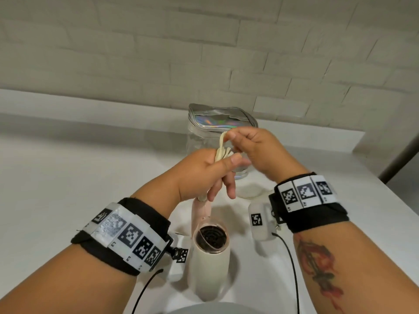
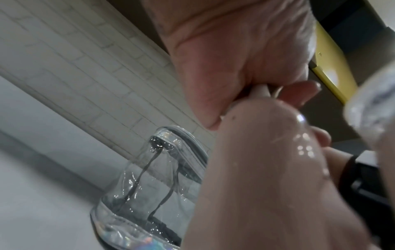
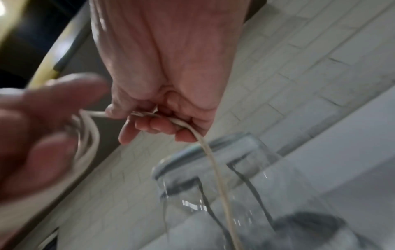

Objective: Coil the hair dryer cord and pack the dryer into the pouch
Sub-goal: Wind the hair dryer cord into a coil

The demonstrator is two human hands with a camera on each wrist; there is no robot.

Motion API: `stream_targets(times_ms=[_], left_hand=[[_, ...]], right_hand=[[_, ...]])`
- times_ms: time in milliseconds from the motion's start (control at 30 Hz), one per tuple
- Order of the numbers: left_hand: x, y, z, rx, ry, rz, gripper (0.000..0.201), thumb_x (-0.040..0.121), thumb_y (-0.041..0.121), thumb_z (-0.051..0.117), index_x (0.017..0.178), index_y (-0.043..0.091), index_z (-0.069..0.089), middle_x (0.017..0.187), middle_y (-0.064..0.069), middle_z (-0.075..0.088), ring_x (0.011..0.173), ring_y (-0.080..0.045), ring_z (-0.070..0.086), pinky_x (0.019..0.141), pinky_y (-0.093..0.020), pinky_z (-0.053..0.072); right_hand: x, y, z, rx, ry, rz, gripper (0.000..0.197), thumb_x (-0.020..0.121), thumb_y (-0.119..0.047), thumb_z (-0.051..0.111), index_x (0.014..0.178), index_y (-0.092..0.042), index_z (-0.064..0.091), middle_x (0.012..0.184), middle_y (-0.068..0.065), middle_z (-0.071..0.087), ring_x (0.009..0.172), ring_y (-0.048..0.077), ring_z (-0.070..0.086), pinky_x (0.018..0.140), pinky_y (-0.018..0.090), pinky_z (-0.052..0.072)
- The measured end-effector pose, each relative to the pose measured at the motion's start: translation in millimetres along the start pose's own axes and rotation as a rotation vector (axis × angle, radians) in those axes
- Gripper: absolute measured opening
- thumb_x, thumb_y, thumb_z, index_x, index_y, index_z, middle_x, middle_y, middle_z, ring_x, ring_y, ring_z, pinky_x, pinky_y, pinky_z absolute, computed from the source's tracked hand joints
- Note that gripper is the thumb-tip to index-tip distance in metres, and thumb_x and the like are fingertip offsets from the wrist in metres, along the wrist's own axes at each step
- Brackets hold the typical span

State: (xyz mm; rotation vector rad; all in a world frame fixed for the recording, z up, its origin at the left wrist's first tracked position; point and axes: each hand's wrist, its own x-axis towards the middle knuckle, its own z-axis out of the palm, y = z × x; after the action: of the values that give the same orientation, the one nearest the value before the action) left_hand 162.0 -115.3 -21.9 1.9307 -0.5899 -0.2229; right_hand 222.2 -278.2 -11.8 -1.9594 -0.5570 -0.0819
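A cream and pink hair dryer [image 1: 209, 252] hangs upright over the white counter, barrel end toward me, its pink handle [image 2: 267, 169] pointing up. My left hand [image 1: 204, 173] grips the top of the handle together with several cream cord loops [image 1: 223, 152]. My right hand [image 1: 256, 150] pinches the cord [image 3: 205, 143] just above the loops; a loose length trails down from it. A clear pouch [image 1: 217, 132] with a holographic zipped top stands right behind both hands, also seen as the pouch [image 2: 149, 186] and the pouch [image 3: 235, 177].
The white counter [image 1: 79, 173] runs along a pale brick wall [image 1: 204, 53]; its right edge [image 1: 385, 196] drops off. A loose bit of cord [image 1: 254, 196] lies on the counter under my right wrist. Black cables hang from both wrist bands.
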Motion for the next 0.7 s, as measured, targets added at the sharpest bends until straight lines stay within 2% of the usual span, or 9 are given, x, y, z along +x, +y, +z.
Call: stream_targets(times_ms=[133,233,333,433,500,533,567,633,700], left_hand=[[1,-5,-1,-0.086,0.096,0.071,0.045,0.093,0.053,0.031,0.121,0.036,0.063,0.079,-0.001,0.077,0.050,-0.019,0.060,0.082,-0.024,0.048],[3,-7,-1,-0.157,0.182,0.139,0.039,0.093,0.060,0.033,0.118,0.047,0.060,0.095,-0.007,0.078,0.073,-0.013,0.071,0.093,-0.039,0.050],[6,-8,-5,-0.249,0.307,0.146,0.065,0.085,0.059,0.037,0.145,0.033,0.037,0.111,0.005,0.075,0.094,-0.015,0.073,0.092,-0.036,0.053],[9,-7,-10,-0.258,0.426,0.169,0.043,0.082,0.063,0.042,0.123,0.055,0.053,0.146,0.003,0.051,0.094,-0.009,0.073,0.080,-0.011,0.049],[11,-10,-18,-0.214,0.507,0.168,0.042,0.086,0.062,0.046,0.123,0.046,0.057,0.157,0.004,0.033,0.093,-0.005,0.072,0.071,-0.002,0.045],[12,-13,-21,-0.195,0.536,0.160,0.045,0.086,0.059,0.046,0.128,0.044,0.054,0.158,0.003,0.031,0.093,-0.004,0.072,0.071,-0.001,0.044],[13,-13,-24,-0.184,0.559,0.144,0.039,0.085,0.060,0.047,0.124,0.058,0.050,0.158,0.001,0.031,0.093,-0.003,0.072,0.073,-0.003,0.043],[11,-10,-28,-0.163,0.562,0.109,0.024,0.081,0.064,0.045,0.099,0.081,0.044,0.158,-0.003,0.033,0.095,-0.002,0.071,0.078,-0.010,0.040],[12,-13,-29,-0.132,0.557,0.093,0.045,0.086,0.063,0.041,0.130,0.059,0.038,0.154,-0.003,0.038,0.094,-0.001,0.071,0.082,-0.014,0.040]], right_hand=[[-5,12,24,0.092,-0.140,0.096,0.026,0.097,-0.011,0.043,0.093,0.002,0.064,0.081,0.021,0.063,0.082,0.024,0.056,0.083,0.039,0.049],[-10,15,34,-0.005,-0.217,0.099,0.026,0.099,-0.010,0.039,0.080,-0.007,0.057,0.063,-0.001,0.056,0.062,0.009,0.055,0.067,0.024,0.052],[-12,23,37,-0.128,-0.248,0.136,0.034,0.098,-0.030,0.043,0.078,-0.011,0.062,0.064,0.005,0.053,0.061,0.017,0.050,0.067,0.032,0.047],[-16,29,31,-0.083,-0.270,0.243,0.023,0.096,-0.027,0.051,0.105,-0.021,0.071,0.055,-0.004,0.046,0.049,0.007,0.043,0.056,0.023,0.043],[-20,28,21,-0.143,-0.316,0.257,0.022,0.093,-0.028,0.055,0.107,-0.024,0.072,0.052,-0.009,0.044,0.047,0.006,0.040,0.055,0.023,0.040],[-21,26,16,-0.184,-0.348,0.245,0.020,0.092,-0.032,0.057,0.103,-0.027,0.073,0.055,-0.006,0.046,0.051,0.008,0.040,0.057,0.025,0.040],[-24,22,10,-0.232,-0.381,0.235,0.019,0.090,-0.036,0.059,0.100,-0.031,0.074,0.061,0.000,0.049,0.057,0.011,0.042,0.060,0.029,0.040],[-25,13,0,-0.306,-0.416,0.210,0.017,0.087,-0.043,0.060,0.096,-0.037,0.073,0.076,0.012,0.059,0.069,0.017,0.046,0.065,0.029,0.040],[-25,1,-9,-0.342,-0.385,0.169,0.016,0.086,-0.041,0.061,0.093,-0.035,0.074,0.082,0.005,0.069,0.069,0.005,0.049,0.067,0.022,0.038]])
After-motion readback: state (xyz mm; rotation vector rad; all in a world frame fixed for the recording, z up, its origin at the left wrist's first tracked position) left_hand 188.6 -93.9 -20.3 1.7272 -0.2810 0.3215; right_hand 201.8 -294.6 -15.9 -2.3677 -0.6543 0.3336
